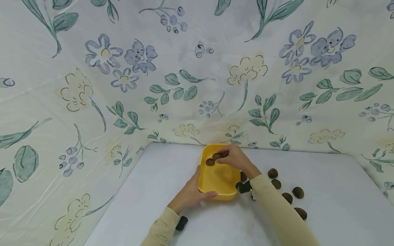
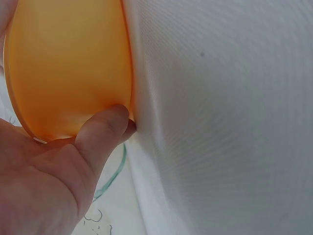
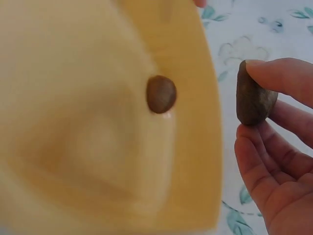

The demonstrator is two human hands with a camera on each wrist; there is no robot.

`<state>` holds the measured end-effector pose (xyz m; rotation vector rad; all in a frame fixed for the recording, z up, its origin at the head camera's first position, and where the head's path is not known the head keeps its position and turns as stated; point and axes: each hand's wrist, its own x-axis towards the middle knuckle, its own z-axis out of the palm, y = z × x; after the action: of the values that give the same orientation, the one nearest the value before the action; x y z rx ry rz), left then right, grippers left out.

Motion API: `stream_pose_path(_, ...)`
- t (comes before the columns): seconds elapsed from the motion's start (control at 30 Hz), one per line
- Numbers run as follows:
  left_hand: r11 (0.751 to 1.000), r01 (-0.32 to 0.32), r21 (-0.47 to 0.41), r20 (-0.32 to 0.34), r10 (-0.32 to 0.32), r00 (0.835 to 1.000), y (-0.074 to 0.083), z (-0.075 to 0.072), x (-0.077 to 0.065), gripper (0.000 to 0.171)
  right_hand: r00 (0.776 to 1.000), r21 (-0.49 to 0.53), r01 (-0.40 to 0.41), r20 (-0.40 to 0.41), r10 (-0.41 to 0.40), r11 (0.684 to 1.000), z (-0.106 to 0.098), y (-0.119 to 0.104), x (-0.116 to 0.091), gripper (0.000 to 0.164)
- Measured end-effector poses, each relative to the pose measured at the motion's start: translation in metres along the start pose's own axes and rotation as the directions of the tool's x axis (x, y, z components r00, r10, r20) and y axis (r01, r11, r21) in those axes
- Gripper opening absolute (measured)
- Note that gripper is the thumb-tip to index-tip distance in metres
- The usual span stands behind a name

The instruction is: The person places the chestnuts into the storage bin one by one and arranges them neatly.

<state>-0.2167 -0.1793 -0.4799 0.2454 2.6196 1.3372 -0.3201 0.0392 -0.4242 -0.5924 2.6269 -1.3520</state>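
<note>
Yellow tray [image 1: 218, 178] — left hand [image 1: 191, 191] gripping near-left corner; right hand [image 1: 236, 158] over far end — fingers pinching brown lump [image 3: 253, 102].

Screened work area, room type unclear, white table [image 1: 169, 171], floral sheeting [image 1: 197, 89] behind

The yellow tray [image 1: 219, 178] looks like smooth, glossy plastic; the brown lumps [image 3: 251, 98], matt.

Soft, even light fills your head view. Your left wrist view is dimmer, the white table [image 2: 230, 107] greyed beside your left fingers [image 2: 100, 132]. In the right wrist view, the yellow tray [image 3: 193, 147] beside your right fingers [image 3: 288, 78] looks hazy and blurred, a small glare spot on its inner wall.
</note>
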Motion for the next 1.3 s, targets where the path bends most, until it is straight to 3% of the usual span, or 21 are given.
stream_pose_path(0.2,1.0,0.001,0.011,0.003,-0.001,1.0,0.0,0.0,0.0,0.131,1.0,-0.032,-0.015,-0.001,0.015,0.999,0.013,-0.001,0.008,0.031)
stream_pose_path(0.43,1.0,-0.003,0.019,-0.007,0.003,1.0,-0.001,-0.002,-0.002,0.132,0.999,-0.11,-0.027,-0.045,0.022,0.994,0.024,-0.003,0.017,0.012)
stream_pose_path(0.67,1.0,0.011,0.005,0.002,-0.011,1.0,0.001,-0.002,-0.002,0.131,0.994,-0.204,-0.075,0.065,0.09,0.976,0.035,-0.003,0.022,0.019)
stream_pose_path(0.9,0.999,0.019,0.033,0.004,-0.02,1.0,0.004,-0.002,-0.002,0.131,0.966,-0.28,-0.09,0.209,0.152,0.956,0.033,-0.009,0.017,0.022)
stream_pose_path(1.07,0.999,0.003,0.035,0.004,-0.003,1.0,0.004,-0.003,-0.001,0.131,0.953,-0.29,-0.114,0.237,0.187,0.95,0.032,-0.01,0.015,0.023)
stream_pose_path(1.3,1.0,-0.003,0.025,0.001,0.003,1.0,0.001,-0.002,-0.002,0.132,0.953,-0.272,-0.122,0.236,0.189,0.954,0.028,-0.012,0.013,0.027)
